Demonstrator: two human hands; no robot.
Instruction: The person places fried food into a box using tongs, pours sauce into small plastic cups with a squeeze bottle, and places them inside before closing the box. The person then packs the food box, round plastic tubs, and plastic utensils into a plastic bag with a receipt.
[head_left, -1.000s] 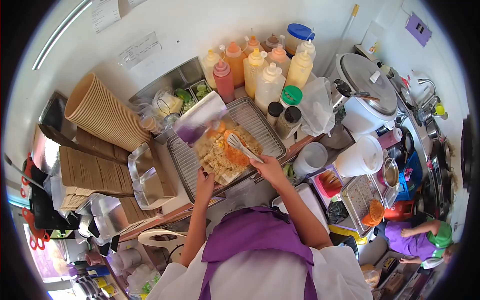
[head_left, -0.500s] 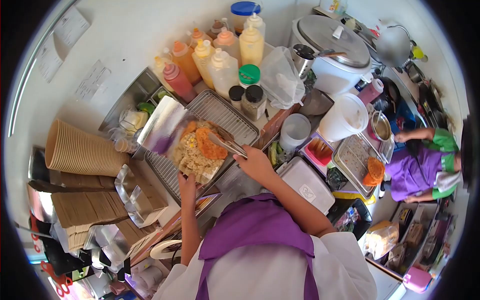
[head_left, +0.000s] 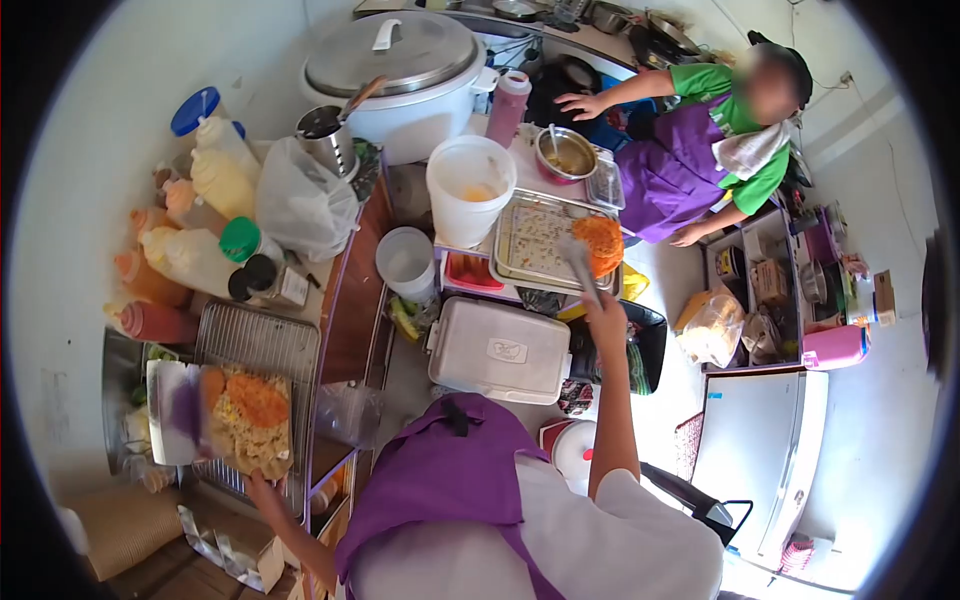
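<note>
The right hand [head_left: 605, 315] has its fingers wrapped around metal tongs [head_left: 580, 268], their blurred tips beside the orange fried piece [head_left: 598, 247] at the tray's [head_left: 525, 240] right end; contact cannot be told. The left hand [head_left: 265, 485] is at the near edge of the open food box [head_left: 172, 420], its pinch unclear. That box lies left, on the wire rack [head_left: 255, 335]. Between the 2 hands sits a lidded container [head_left: 505, 350]. Bare floor [head_left: 668, 425] shows right; a bucket [head_left: 470, 190] flanks the tray's left, a co-worker [head_left: 670, 175] its far right.

You stand in cramped food-business kitchen: squeeze bottles [head_left: 185, 257] left, large lidded cooker [head_left: 415, 122] far, co-worker's purple apron [head_left: 676, 165] right.
</note>
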